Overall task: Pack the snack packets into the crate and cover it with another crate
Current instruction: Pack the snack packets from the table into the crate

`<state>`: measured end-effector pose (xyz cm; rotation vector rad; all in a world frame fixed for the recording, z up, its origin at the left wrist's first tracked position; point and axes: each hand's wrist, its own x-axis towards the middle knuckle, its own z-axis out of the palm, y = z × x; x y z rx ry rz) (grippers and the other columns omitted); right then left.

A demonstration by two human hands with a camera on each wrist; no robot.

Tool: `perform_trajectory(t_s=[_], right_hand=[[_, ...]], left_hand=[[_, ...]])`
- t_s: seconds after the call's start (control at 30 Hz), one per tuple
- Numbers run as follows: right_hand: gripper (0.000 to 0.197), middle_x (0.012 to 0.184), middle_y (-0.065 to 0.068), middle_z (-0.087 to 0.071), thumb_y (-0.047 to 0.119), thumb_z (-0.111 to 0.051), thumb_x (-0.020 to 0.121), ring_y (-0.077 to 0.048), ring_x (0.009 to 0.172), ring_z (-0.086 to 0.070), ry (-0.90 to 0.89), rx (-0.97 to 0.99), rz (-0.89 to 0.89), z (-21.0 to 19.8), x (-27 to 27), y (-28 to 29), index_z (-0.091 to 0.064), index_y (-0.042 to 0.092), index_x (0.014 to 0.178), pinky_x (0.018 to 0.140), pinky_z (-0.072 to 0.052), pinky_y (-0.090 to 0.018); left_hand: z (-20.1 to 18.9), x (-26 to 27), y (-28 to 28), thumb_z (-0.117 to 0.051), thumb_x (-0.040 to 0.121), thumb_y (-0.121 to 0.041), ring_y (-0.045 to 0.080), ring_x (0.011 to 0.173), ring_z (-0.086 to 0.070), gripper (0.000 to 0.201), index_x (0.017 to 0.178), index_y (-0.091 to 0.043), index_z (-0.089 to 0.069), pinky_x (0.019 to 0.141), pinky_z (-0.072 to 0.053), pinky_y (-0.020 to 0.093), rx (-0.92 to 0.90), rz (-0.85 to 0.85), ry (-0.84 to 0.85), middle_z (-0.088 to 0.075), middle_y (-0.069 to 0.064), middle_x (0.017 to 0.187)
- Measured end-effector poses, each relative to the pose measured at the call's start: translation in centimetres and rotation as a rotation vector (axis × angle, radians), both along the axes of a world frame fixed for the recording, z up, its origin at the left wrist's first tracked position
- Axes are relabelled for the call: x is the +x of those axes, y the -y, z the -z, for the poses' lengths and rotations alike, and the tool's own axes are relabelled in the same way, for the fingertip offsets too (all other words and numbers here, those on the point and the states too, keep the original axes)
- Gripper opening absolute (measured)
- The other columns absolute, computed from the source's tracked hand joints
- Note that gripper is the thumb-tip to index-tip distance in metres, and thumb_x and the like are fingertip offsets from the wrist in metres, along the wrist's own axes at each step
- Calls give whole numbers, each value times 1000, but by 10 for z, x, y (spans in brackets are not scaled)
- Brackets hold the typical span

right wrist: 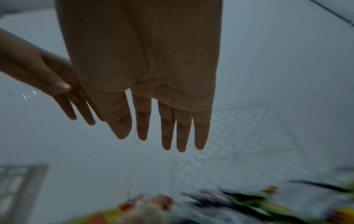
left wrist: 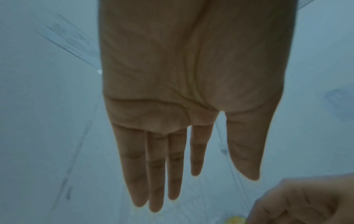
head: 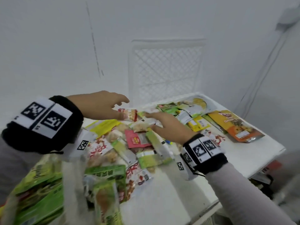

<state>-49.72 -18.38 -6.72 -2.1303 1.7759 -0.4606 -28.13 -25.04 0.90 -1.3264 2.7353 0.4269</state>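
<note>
Head view shows both hands reaching forward over a heap of snack packets [head: 129, 143] spread across the white bench [head: 243, 153], with a white lattice crate [head: 165, 69] standing on edge against the wall just behind the pile. The left hand [head: 100, 104] hangs over the far-left part of the heap, and the right hand [head: 168, 125] lies beside it, the two close together near a small red-and-white packet [head: 129, 114]. That packet sits right at the left hand's fingertips, slightly toward the right hand, its long axis running roughly left to right across the line of reach; the blur hides whether the fingertips touch it. Both wrist views show each grip apart, fingers straight and holding nothing: the left fingers [left wrist: 157, 174] and the right fingers [right wrist: 166, 128] are spread against the pale wall, the crate's lattice visible past the right hand. The left hand looks the nearer of the two to the small packet, so a short forward curl of its fingers would probably take it. More packets lie farther right, an orange pouch [head: 237, 125] among them, well apart from either hand. The crate stands beyond both hands, so anything picked up would have to travel away from the person.
</note>
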Motion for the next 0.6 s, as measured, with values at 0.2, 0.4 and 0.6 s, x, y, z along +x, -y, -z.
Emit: perform_trajectory(t_s=[0.2, 0.4, 0.6], right_hand=[[74, 153, -11, -25, 36, -63, 84, -28, 141, -22, -230, 86, 309, 40, -134, 36, -25, 29, 147, 109, -32, -42], [116, 157, -16, 10, 66, -68, 67, -43, 143, 4, -187, 327, 383, 53, -187, 81, 16, 44, 144, 113, -15, -60], [122, 155, -21, 2, 77, -65, 58, -48, 140, -9, -190, 367, 435, 76, -179, 99, 9, 40, 148, 111, -20, -58]], left_hand=[[37, -100, 24, -50, 93, -41, 19, 122, -47, 61, 145, -22, -25, 90, -34, 20, -38, 132, 90, -45, 4, 141], [89, -184, 53, -54, 92, -29, 25, 129, -41, 69, 148, -17, -16, 102, -41, 38, -44, 128, 106, -36, 11, 146], [129, -232, 88, -60, 85, -37, 43, 142, 4, 82, 148, -33, -6, 110, -24, 58, -112, 45, 349, 5, 9, 157]])
